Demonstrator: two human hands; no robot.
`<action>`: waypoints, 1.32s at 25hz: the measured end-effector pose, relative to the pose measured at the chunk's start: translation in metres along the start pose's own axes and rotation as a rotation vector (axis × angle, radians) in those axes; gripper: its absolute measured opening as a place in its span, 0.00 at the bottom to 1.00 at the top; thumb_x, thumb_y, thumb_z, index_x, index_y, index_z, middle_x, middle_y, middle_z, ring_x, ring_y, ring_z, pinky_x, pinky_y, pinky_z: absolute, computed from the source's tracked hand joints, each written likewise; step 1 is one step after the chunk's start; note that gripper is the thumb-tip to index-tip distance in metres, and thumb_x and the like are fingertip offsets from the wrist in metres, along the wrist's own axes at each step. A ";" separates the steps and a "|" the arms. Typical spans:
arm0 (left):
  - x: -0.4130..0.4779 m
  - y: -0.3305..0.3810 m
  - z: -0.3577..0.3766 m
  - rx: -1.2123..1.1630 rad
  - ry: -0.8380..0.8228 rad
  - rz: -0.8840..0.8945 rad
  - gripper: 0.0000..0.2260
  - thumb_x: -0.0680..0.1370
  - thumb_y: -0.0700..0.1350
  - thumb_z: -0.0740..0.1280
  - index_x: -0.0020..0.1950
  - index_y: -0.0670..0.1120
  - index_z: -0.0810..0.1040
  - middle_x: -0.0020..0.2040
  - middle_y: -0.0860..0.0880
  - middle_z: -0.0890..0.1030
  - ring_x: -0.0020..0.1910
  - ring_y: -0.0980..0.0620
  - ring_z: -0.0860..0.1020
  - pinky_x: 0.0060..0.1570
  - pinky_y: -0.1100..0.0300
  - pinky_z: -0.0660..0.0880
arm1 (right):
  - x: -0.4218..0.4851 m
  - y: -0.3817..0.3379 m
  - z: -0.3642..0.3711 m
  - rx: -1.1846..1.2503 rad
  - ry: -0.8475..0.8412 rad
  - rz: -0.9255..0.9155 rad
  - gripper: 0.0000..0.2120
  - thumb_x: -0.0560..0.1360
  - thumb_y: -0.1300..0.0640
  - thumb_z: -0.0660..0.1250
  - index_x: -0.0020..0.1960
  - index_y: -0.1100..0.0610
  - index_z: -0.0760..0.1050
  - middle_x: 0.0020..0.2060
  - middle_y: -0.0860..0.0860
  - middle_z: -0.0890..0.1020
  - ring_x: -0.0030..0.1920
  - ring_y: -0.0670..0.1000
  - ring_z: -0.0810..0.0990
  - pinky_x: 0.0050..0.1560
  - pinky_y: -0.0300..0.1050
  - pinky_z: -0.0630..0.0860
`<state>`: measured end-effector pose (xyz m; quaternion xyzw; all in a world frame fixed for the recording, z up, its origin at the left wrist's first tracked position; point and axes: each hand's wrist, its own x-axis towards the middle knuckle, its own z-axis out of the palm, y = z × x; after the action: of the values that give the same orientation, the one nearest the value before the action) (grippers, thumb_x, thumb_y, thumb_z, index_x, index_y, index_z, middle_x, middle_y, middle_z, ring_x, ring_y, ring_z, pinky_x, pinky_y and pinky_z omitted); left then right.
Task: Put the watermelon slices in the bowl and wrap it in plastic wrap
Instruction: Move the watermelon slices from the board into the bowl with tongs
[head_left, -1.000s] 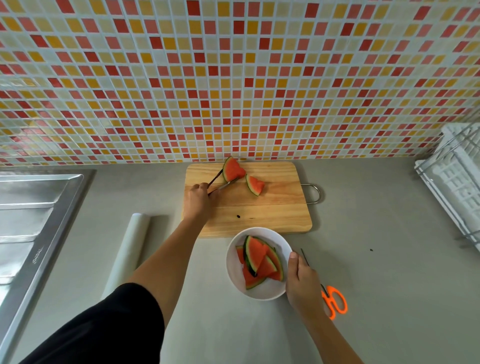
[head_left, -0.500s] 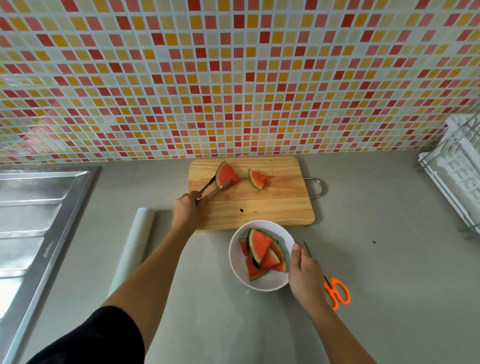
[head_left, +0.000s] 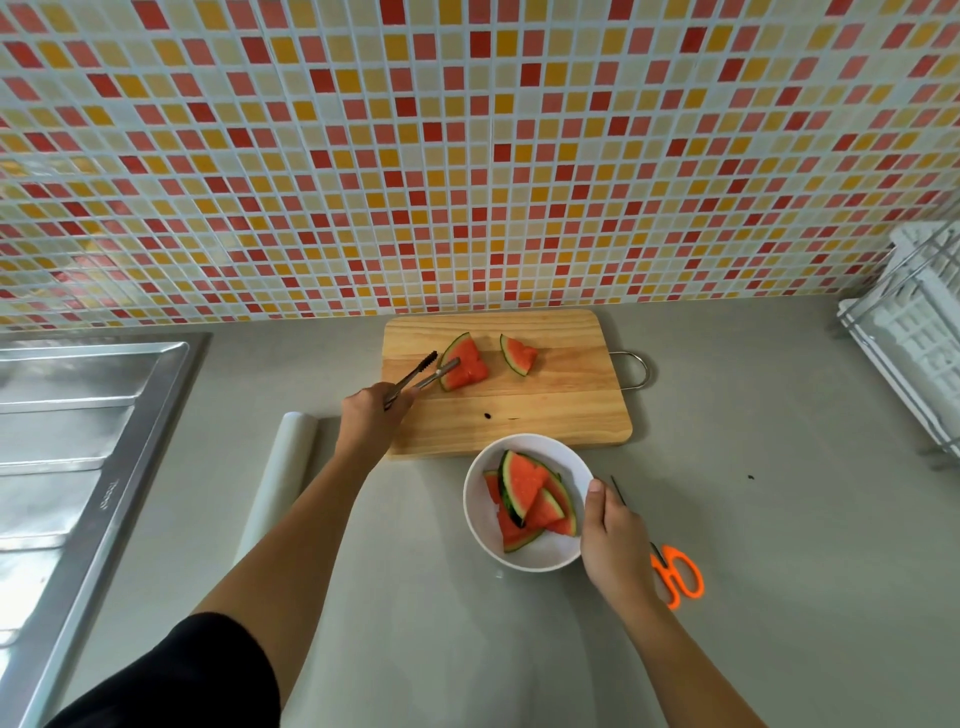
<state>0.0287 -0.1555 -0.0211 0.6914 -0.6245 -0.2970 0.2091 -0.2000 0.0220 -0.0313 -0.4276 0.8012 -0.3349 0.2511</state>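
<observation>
Grey counter (head_left: 753, 545) runs under a tiled wall (head_left: 467, 156) of red and yellow squares, with a wooden cutting board (head_left: 545, 415) at twelve o'clock of a white bowl (head_left: 540, 558). The left hand (head_left: 371, 415) is curled round the handles of metal tongs (head_left: 421, 376), whose tips reach a watermelon slice (head_left: 467, 366) toward the board's ten o'clock corner. One arm lies across the red flesh and the other stands just outside the rind, so the tongs look parted rather than clamped. Whether the slice is lifted or flat on the wood cannot be told. A second slice (head_left: 519, 354) lies just at its three o'clock. The right hand (head_left: 610, 540) holds the bowl at its three o'clock edge, thumb over the rim and fingers curled down the outer wall. Several stacked slices (head_left: 530, 499) lean together inside.

The likeliest trouble is the grip. Wet flesh and smooth rind give narrow tips little to bite, and a squeeze near one edge could let the wedge pivot and drop on the counter short of the bowl. Too hard a squeeze could break the soft flesh. The pile is heaped toward the bowl's three o'clock side, so another piece set on top may slide over the rim or onto the thumb. Juice on the rim could also stop film from the roll of plastic wrap (head_left: 283, 478), at the bowl's nine o'clock, from clinging.
</observation>
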 end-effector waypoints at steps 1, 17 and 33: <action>-0.002 0.000 -0.001 -0.009 -0.006 0.000 0.18 0.78 0.55 0.63 0.55 0.42 0.80 0.42 0.44 0.77 0.40 0.48 0.73 0.38 0.59 0.68 | 0.000 0.000 0.000 -0.004 0.004 -0.003 0.18 0.80 0.54 0.51 0.32 0.48 0.61 0.25 0.47 0.70 0.27 0.45 0.69 0.27 0.41 0.60; 0.056 0.136 0.000 0.713 -0.178 0.127 0.15 0.76 0.49 0.67 0.55 0.39 0.75 0.44 0.45 0.75 0.50 0.46 0.78 0.39 0.58 0.70 | 0.004 0.007 0.008 -0.020 0.049 -0.015 0.13 0.80 0.56 0.53 0.39 0.56 0.68 0.37 0.64 0.80 0.40 0.64 0.78 0.35 0.46 0.58; 0.039 0.124 -0.031 1.044 -0.374 0.603 0.18 0.75 0.53 0.67 0.58 0.41 0.78 0.52 0.45 0.79 0.52 0.48 0.77 0.48 0.59 0.74 | 0.008 0.016 0.015 -0.087 0.077 -0.141 0.20 0.79 0.53 0.48 0.41 0.64 0.73 0.32 0.63 0.79 0.32 0.63 0.77 0.32 0.49 0.65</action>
<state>-0.0405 -0.2134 0.0775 0.4323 -0.8806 0.0033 -0.1940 -0.2021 0.0166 -0.0536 -0.4804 0.7919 -0.3328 0.1770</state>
